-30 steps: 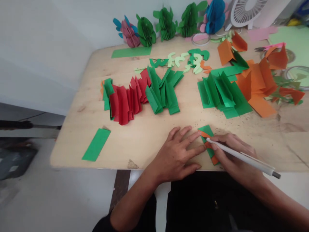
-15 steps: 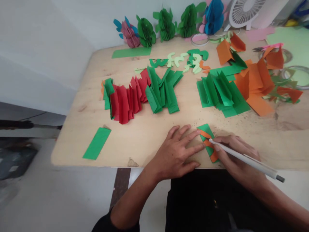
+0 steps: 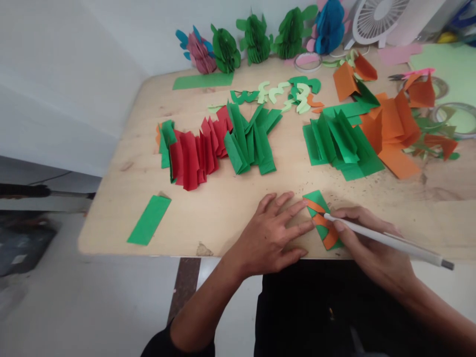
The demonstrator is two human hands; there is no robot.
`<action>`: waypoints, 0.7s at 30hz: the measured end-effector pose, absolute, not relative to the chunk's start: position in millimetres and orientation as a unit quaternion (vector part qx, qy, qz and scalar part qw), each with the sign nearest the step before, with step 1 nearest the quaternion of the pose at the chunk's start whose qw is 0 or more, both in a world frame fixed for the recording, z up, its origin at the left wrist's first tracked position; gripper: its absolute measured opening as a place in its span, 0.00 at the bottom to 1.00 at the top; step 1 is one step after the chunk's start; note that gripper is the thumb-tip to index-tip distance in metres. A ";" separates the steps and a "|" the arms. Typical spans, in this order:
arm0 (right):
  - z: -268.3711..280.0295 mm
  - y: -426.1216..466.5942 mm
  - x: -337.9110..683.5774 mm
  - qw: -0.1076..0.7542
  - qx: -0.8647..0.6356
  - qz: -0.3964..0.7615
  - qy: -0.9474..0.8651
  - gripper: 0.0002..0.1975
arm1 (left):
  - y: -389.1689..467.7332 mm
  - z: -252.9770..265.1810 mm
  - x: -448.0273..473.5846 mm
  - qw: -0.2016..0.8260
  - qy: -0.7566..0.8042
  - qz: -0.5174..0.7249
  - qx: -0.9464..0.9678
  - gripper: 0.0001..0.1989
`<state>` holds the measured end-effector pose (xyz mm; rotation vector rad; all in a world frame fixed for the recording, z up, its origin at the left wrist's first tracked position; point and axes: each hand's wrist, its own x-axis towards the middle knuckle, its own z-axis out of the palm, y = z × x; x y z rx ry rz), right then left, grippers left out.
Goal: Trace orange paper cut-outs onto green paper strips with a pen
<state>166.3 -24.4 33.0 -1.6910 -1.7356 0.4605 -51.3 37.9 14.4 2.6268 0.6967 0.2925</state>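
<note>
My left hand (image 3: 277, 233) lies flat on the table, fingers spread, with fingertips on the left edge of an orange paper cutout (image 3: 327, 239). The curved cutout rests on a small green paper strip (image 3: 315, 195) near the table's front edge. In my right hand (image 3: 372, 238) is a white pen (image 3: 390, 240), slanting up to the right. Its dark tip touches the cutout's inner edge, or the green paper beside it. Another green paper strip (image 3: 149, 220) lies apart on the left.
Folded red papers (image 3: 193, 153) and green papers (image 3: 253, 139) stand beyond my hands, with orange folded papers (image 3: 396, 124) to the right. Curved paper scraps (image 3: 277, 93) lie behind. Paper figures (image 3: 256, 39) and a white fan (image 3: 379, 20) line the back. Scissors (image 3: 412, 74) lie at the right.
The pen's back end has swung right and slightly up, while its tip has shifted a little along the cutout. My right hand has moved slightly right, uncovering more orange. My left hand stays put.
</note>
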 end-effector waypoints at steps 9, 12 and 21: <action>29.9 -22.6 166.7 0.314 -0.638 0.213 -0.670 0.06 | 37.8 14.8 -51.4 0.201 0.250 0.100 0.942 0.25; 30.0 -21.8 165.3 0.322 -0.634 0.210 -0.671 0.05 | 38.0 15.2 -51.2 0.201 0.252 0.100 0.941 0.25; 30.0 -20.2 165.0 0.315 -0.627 0.195 -0.685 0.06 | 37.9 14.6 -51.2 0.202 0.253 0.098 0.941 0.25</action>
